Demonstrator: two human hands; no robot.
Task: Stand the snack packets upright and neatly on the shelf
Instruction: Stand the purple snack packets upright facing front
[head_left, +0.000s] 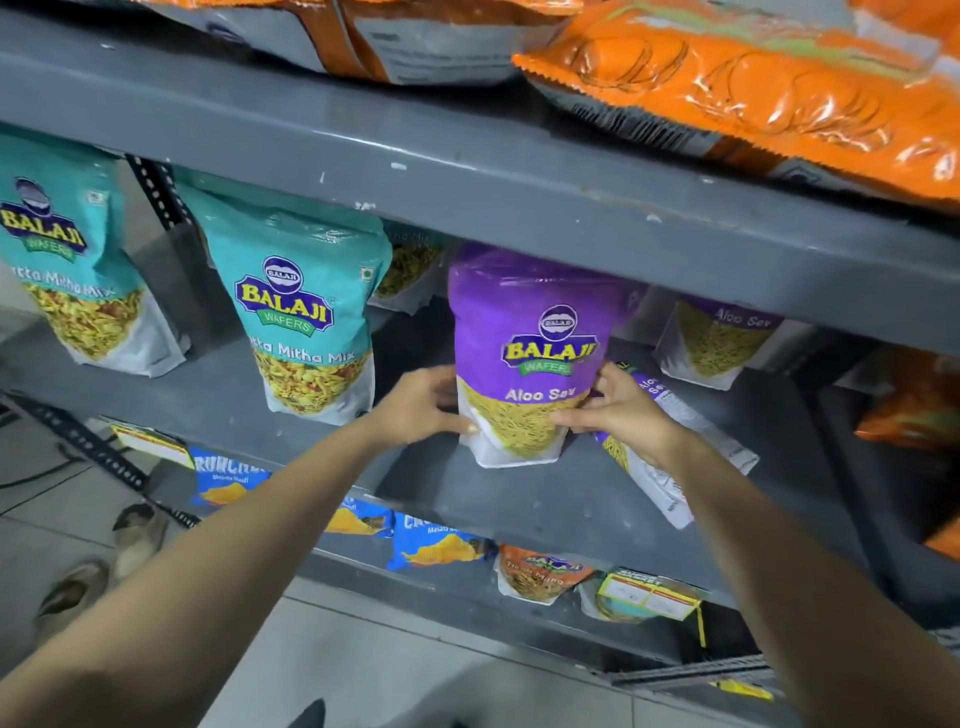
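Observation:
A purple Aloo Sev packet (524, 332) stands upright on the grey middle shelf (519, 499). My left hand (421, 405) grips its lower left edge and my right hand (618, 410) grips its lower right edge. Another purple packet (675, 447) lies flat on the shelf just right of it, partly under my right hand. A third Aloo Sev packet (722, 338) stands at the back right. Two teal Khatta Mitha Mix packets (306, 312) (67, 260) stand upright to the left, with another teal packet (410, 270) behind them.
Orange packets (753, 88) lie flat on the upper shelf and overhang its edge. On the lower shelf are blue crunch packets (431, 545), an orange-topped packet (540, 571) and a yellow-labelled one (644, 597). More orange packets (914, 405) sit far right. Sandals (135, 535) lie on the tiled floor.

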